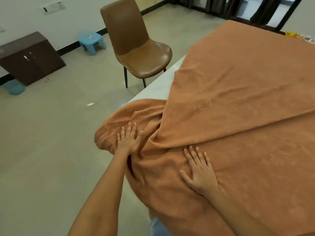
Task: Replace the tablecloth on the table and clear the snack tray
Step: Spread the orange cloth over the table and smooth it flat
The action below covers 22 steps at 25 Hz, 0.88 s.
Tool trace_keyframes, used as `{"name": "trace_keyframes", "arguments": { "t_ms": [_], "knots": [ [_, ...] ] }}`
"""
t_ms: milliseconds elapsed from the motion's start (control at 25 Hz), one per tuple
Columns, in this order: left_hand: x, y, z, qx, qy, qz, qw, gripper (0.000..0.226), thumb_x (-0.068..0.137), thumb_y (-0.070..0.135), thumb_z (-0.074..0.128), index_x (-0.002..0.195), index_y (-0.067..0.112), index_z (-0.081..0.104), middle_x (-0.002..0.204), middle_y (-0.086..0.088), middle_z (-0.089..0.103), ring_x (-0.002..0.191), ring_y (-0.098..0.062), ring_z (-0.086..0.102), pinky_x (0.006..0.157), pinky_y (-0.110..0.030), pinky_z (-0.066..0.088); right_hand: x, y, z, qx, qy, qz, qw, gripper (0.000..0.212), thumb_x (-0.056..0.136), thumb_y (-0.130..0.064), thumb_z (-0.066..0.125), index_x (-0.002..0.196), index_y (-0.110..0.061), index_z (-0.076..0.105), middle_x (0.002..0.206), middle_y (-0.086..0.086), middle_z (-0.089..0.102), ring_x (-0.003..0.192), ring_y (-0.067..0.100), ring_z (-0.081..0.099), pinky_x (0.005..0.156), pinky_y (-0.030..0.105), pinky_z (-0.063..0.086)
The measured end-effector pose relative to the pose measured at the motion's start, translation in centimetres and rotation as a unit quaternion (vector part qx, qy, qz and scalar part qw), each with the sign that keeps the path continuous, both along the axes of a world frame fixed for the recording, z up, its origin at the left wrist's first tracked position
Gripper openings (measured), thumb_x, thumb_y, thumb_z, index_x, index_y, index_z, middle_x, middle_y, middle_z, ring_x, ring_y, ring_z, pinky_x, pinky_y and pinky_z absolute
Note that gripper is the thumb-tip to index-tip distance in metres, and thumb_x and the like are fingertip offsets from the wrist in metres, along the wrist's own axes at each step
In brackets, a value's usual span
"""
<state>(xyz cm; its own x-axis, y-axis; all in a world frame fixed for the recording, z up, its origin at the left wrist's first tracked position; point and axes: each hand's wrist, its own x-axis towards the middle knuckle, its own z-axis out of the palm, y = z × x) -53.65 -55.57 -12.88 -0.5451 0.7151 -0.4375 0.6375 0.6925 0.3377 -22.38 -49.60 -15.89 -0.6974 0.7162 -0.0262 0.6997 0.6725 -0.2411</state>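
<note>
Flat palms [200, 172] — rumpled, perhaps fleecy orange tablecloth [238, 103]

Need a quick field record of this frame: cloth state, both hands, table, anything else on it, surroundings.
cloth: orange tablecloth spread over the table, bunched and folded at the near-left corner
left hand: left hand flat, fingers spread, pressing the bunched corner
right hand: right hand flat on the cloth, fingers straight
table: white table edge bare on the left side
far corner: yellow snack packets, details too small to tell
floor: brown chair, blue stool, dark cabinet
</note>
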Motion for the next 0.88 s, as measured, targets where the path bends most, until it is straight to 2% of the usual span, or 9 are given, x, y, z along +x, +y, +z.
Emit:
{"name": "trace_keyframes", "arguments": {
  "t_ms": [120,280,360,440,480,560,640,760,880],
  "knots": [
    [-2.7,-1.1,-0.2,0.015,0.034,0.051,0.998,0.072,0.093,0.066,0.018,0.151,0.032,-0.007,0.159,0.006,-0.015,0.146,-0.024,-0.014,0.116,-0.044,-0.011,0.0,0.1,0.2,0.004,0.004,-0.004,1.0,0.082,0.082,-0.063,0.045,0.152,-0.027,0.021,0.159,-0.005,0.017,0.148,0.015,0.008,0.118,0.044,0.016],
    [-5.2,-3.0,-0.1,-0.001,0.054,0.16,0.986,0.08,0.091,0.067,0.023,0.153,0.022,-0.001,0.161,0.0,-0.007,0.147,-0.029,-0.008,0.114,-0.059,0.0,-0.3,0.0,-0.1,0.003,0.008,-0.022,1.0,0.077,0.082,-0.062,0.047,0.149,-0.027,0.03,0.156,-0.003,0.028,0.147,0.015,0.015,0.117,0.044,0.016],
    [-5.6,-3.0,0.5,-0.006,0.099,0.165,0.981,0.081,0.093,0.062,0.028,0.152,0.008,0.013,0.16,-0.013,0.005,0.146,-0.037,0.0,0.114,-0.058,0.002,-1.2,0.0,-0.1,0.016,0.015,-0.048,0.999,0.069,0.083,-0.06,0.045,0.141,-0.023,0.044,0.148,0.003,0.041,0.144,0.019,0.024,0.117,0.044,0.017],
    [-5.8,-1.5,1.0,0.049,0.154,0.111,0.981,0.078,0.094,0.054,0.029,0.142,-0.007,0.031,0.153,-0.026,0.021,0.144,-0.041,0.011,0.115,-0.054,0.009,-3.6,-0.4,0.2,0.031,0.043,-0.109,0.993,0.059,0.085,-0.055,0.042,0.127,-0.015,0.055,0.135,0.01,0.051,0.138,0.025,0.033,0.117,0.043,0.016],
    [-5.8,-0.5,1.1,0.093,0.166,0.059,0.98,0.078,0.092,0.054,0.026,0.141,-0.006,0.033,0.152,-0.026,0.024,0.144,-0.04,0.014,0.115,-0.052,0.012,-5.2,-0.7,0.5,0.031,0.062,-0.142,0.987,0.056,0.087,-0.051,0.04,0.123,-0.011,0.056,0.132,0.013,0.053,0.136,0.027,0.033,0.117,0.042,0.015],
    [-5.5,1.7,0.7,0.138,0.142,-0.074,0.977,0.076,0.089,0.058,0.018,0.15,0.012,0.024,0.158,-0.016,0.017,0.146,-0.034,0.007,0.117,-0.047,0.006,-9.4,-1.1,1.1,0.012,0.093,-0.178,0.98,0.058,0.089,-0.047,0.04,0.129,-0.007,0.052,0.137,0.019,0.048,0.139,0.028,0.028,0.118,0.04,0.011],
    [-5.4,3.2,-0.2,0.099,0.098,-0.149,0.979,0.073,0.088,0.065,0.012,0.152,0.032,0.01,0.161,-0.002,0.002,0.148,-0.028,-0.004,0.117,-0.051,-0.004,-13.4,-1.3,1.1,-0.011,0.084,-0.169,0.982,0.069,0.089,-0.051,0.041,0.143,-0.008,0.039,0.15,0.02,0.032,0.145,0.028,0.017,0.119,0.042,0.006],
    [-7.1,3.0,-1.4,0.033,0.082,-0.083,0.993,0.081,0.083,0.076,0.013,0.151,0.035,-0.005,0.16,0.005,-0.01,0.147,-0.026,-0.011,0.114,-0.053,-0.011,-16.2,-1.8,0.2,-0.011,0.03,-0.158,0.987,0.082,0.087,-0.061,0.04,0.152,-0.014,0.021,0.158,0.016,0.013,0.148,0.028,0.005,0.118,0.047,0.004],
    [-9.9,2.0,-1.6,0.041,0.089,0.0,0.995,0.077,0.091,0.068,0.026,0.152,0.032,-0.003,0.161,0.0,-0.004,0.147,-0.028,-0.006,0.114,-0.055,-0.01,-16.3,-2.5,-0.4,-0.004,0.013,-0.155,0.988,0.083,0.088,-0.062,0.038,0.153,-0.015,0.016,0.159,0.014,0.007,0.148,0.027,0.0,0.118,0.049,0.006]
  ]
}}
